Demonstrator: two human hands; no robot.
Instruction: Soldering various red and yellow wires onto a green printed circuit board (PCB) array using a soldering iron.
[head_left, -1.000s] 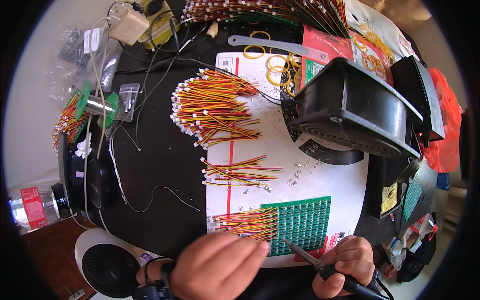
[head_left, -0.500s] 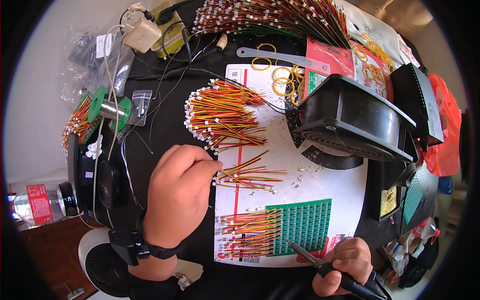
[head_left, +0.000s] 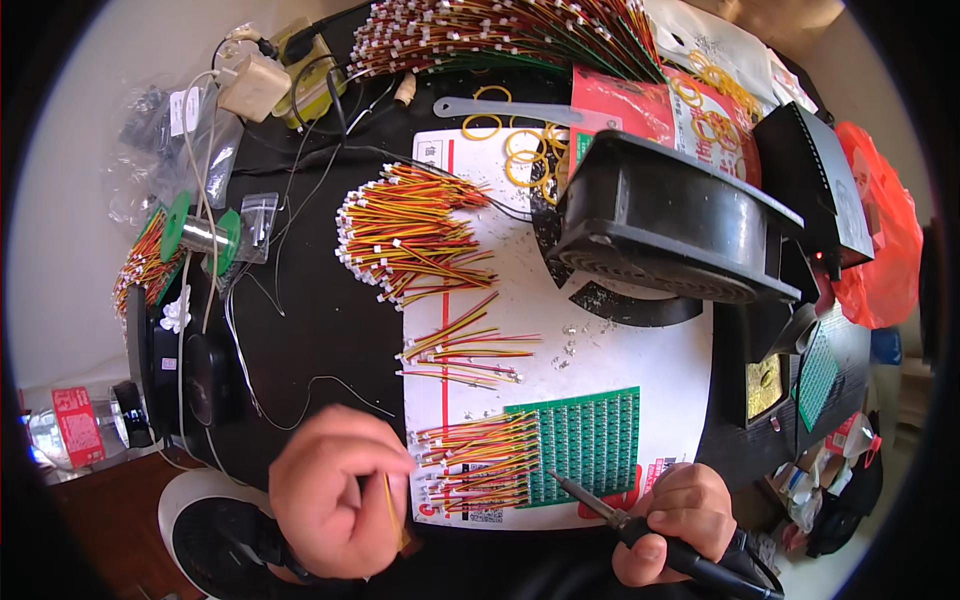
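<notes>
My left hand (head_left: 335,490) is closed, pinching a thin yellow-and-dark wire lead (head_left: 391,497) at the left of the sheet's lower edge. In my right hand (head_left: 692,508) is a soldering iron (head_left: 622,522), its tip resting over or just above a green circuit board panel (head_left: 590,445); contact cannot be told. A row of red, yellow and black connector wires (head_left: 478,462) lies along the panel's left side, white plugs pointing left. Farther up the sheet are a few loose wires (head_left: 465,350) and a large pile of similar wires (head_left: 420,235).
A black fan (head_left: 680,220) stands on the white sheet (head_left: 560,360), right of the wire pile. Right of it are a black box (head_left: 815,190) and a yellow cleaning pad (head_left: 764,388). A solder spool (head_left: 203,236) stands left. Rubber bands (head_left: 525,160) and a big wire bundle (head_left: 500,35) lie at the back.
My left hand has moved down from the loose wires to the near edge, now with a wire lead in its fingers. The whole view has shifted slightly; the iron still points at the panel.
</notes>
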